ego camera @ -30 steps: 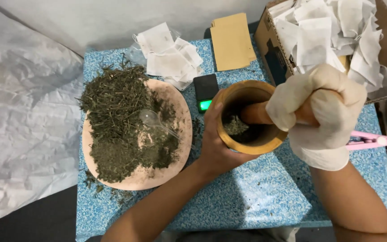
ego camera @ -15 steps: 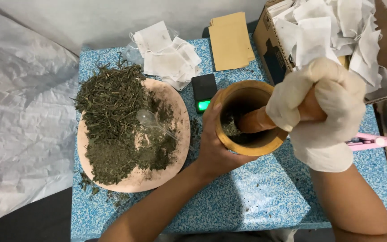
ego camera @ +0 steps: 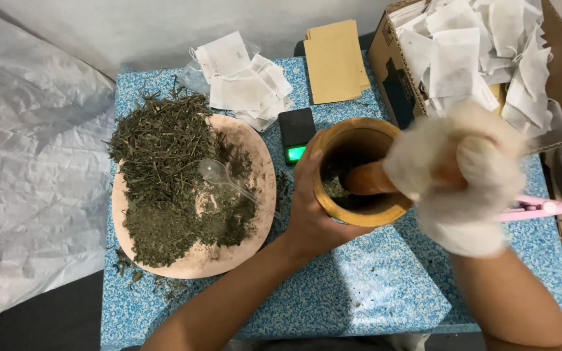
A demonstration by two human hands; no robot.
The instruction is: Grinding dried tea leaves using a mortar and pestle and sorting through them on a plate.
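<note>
A round wooden mortar (ego camera: 333,140) stands on the blue speckled table (ego camera: 359,292), with crushed green herbs inside. My bare left hand (ego camera: 310,208) grips the mortar's left side. My right hand (ego camera: 463,175), in a white glove and blurred by motion, is closed around a wooden pestle (ego camera: 367,179) whose end is down in the mortar. To the left lies a pink plate (ego camera: 229,257) heaped with dried green herbs (ego camera: 164,175) and a clear plastic spoon (ego camera: 219,175).
A small black scale with a green display (ego camera: 296,133) sits behind the mortar. White paper sachets (ego camera: 242,81) and tan envelopes (ego camera: 336,62) lie at the back. A cardboard box of white sachets (ego camera: 476,52) stands at right, a pink tool (ego camera: 535,209) below it. Grey sheeting (ego camera: 27,169) covers the left.
My gloved right hand has kept moving the pestle in the mortar and is now motion-blurred. My left hand stays on the mortar.
</note>
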